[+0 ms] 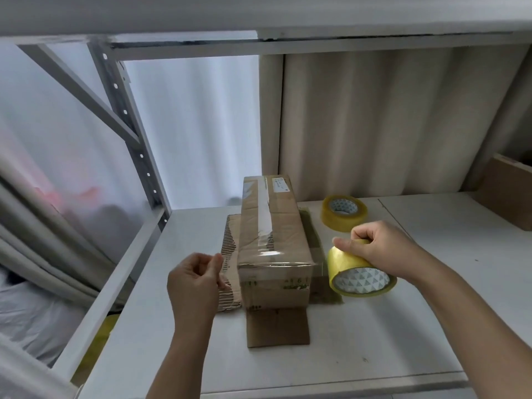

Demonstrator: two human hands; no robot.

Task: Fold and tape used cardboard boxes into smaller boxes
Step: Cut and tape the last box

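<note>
A long brown cardboard box (273, 226) stands on the white shelf (403, 326), with old clear tape along its top. My right hand (383, 249) grips a yellowish tape roll (357, 272) just right of the box's near end. A clear tape strip (273, 259) runs from the roll across the box's near top edge. My left hand (195, 280) pinches the strip's free end left of the box. A box flap (277, 326) lies flat toward me, and a torn corrugated flap (230, 254) lies at the left.
A second tape roll (344, 213) lies on the shelf behind my right hand. Another cardboard box (506, 191) stands at the far right. A grey metal rack post (135, 139) rises at the left. A pale curtain hangs behind the shelf.
</note>
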